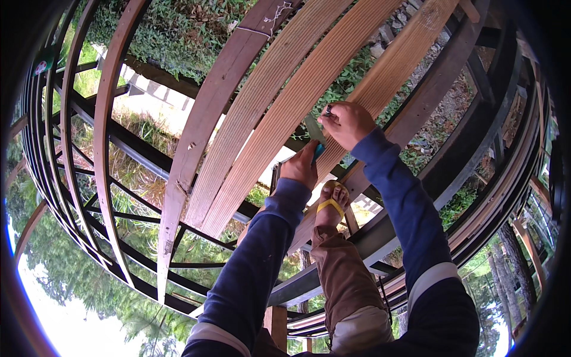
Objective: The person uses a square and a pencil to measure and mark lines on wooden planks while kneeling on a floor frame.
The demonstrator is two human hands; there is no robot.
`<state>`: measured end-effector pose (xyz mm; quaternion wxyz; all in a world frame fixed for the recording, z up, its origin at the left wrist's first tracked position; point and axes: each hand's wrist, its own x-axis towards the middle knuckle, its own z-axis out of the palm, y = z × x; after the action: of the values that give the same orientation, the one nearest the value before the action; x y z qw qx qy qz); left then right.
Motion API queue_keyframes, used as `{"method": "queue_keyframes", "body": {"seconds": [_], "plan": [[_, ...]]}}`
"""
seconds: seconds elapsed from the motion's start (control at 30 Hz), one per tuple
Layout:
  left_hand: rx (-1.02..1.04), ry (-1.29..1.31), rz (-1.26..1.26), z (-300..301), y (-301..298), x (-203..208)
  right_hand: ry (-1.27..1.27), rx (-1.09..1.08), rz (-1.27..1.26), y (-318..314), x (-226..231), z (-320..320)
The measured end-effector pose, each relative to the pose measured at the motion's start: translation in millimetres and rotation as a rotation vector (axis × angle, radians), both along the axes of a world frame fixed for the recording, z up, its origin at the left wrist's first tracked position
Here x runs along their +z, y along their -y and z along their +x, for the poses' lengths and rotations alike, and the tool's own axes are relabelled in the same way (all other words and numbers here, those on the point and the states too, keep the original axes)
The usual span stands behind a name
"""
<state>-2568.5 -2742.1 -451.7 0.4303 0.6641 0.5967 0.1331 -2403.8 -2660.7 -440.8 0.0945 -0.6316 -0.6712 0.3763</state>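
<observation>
Dark metal frame (134,149) above greenery (178,41), grained plank (399,62) lying across it. Left hand (299,166) closed around a small teal object (319,152), mostly hidden; right hand (348,124) pinching a slim dark pen-like tool (327,110) over that plank. Risk, as judged: a slackened grip could drop either item through the open gap alongside, and the plank, if unfastened, could shift under pressure.

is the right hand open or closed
Closed. The right hand has its fingers curled in around a small dark object, whose kind I can't make out.
</observation>
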Motion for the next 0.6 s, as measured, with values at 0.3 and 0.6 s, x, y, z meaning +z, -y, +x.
{"method": "queue_keyframes", "body": {"seconds": [0.3,0.6], "plan": [[-0.023,0.020,0.001,-6.7,4.5,-1.9,-0.002,-0.001,-0.037,-0.8,1.4,0.4],[-0.015,0.011,0.007,-1.8,-2.9,3.3,0.042,-0.004,0.032,2.2,-4.5,-2.5]]}}
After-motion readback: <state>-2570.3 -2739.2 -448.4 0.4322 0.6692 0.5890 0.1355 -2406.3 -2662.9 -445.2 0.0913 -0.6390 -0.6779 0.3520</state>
